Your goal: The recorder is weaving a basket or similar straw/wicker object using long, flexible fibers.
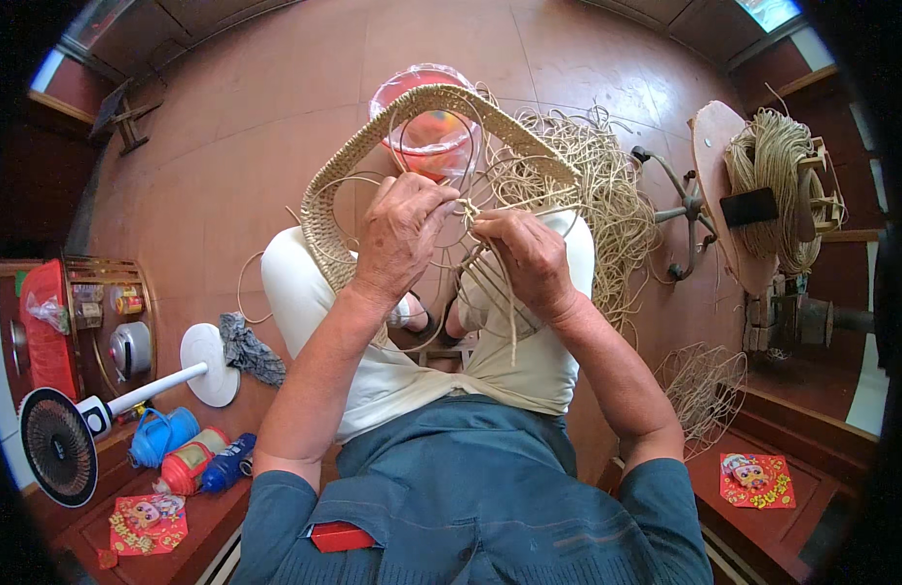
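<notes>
Between my knees stands a curved, woven band of tan cord (322,210), joined to thin round wire hoops that form an open frame. My left hand (397,234) is closed, its thumb and fingers pinching the tan cord at a knot near the frame's middle. Just to the right, my right hand (529,255) grips the tan cord (468,210) too, with fingers bent around strands. Several loose cord ends (512,327) hang below my right hand. The exact crossing of strands between the fingertips is too small to make out.
A large heap of loose tan cord (607,195) lies right of my knees. Beyond the frame is a red plastic-lined bucket (427,78). A round stool (721,146) carries a cord coil (773,156) and a black phone (749,207). A white fan (59,444) stands left.
</notes>
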Available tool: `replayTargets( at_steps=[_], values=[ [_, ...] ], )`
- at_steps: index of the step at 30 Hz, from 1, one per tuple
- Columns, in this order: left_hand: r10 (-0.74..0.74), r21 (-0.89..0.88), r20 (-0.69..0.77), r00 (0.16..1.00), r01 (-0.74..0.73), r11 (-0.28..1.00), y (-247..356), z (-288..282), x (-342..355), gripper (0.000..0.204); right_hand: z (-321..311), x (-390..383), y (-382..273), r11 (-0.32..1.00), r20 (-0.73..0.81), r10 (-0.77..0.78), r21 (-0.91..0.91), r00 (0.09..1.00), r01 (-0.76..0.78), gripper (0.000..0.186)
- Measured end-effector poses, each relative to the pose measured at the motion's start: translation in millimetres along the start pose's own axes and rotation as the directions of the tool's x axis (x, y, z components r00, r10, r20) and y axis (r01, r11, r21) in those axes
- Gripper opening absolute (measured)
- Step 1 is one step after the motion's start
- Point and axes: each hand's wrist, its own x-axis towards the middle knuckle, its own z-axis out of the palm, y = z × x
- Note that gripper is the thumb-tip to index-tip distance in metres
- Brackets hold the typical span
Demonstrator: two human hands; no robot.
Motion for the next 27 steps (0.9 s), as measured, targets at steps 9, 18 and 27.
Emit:
replayTargets(
  at_steps=[9, 18, 27],
  values=[
    [-0.014, 0.044, 0.005, 1.000, 0.014, 0.999, 4.2, 0.5, 2.5, 0.015, -1.8, -1.8, -2.1, 1.000, 0.051, 0.000, 0.001, 0.999, 0.000, 0.016],
    [0.013, 0.080, -0.006, 1.000, -0.013, 0.997, 0.6, 5.7, 4.2, 0.014, -5.3, 10.0, -2.6, 0.999, 0.073, -0.038, 0.005, 0.997, 0.038, 0.015],
    [0.127, 0.126, -0.052, 0.991, -0.119, 0.985, -5.4, 11.7, -0.4, 0.018, 0.5, 70.2, 21.3, 0.986, 0.050, 0.070, -0.154, 0.996, -0.061, 0.010]
  ],
)
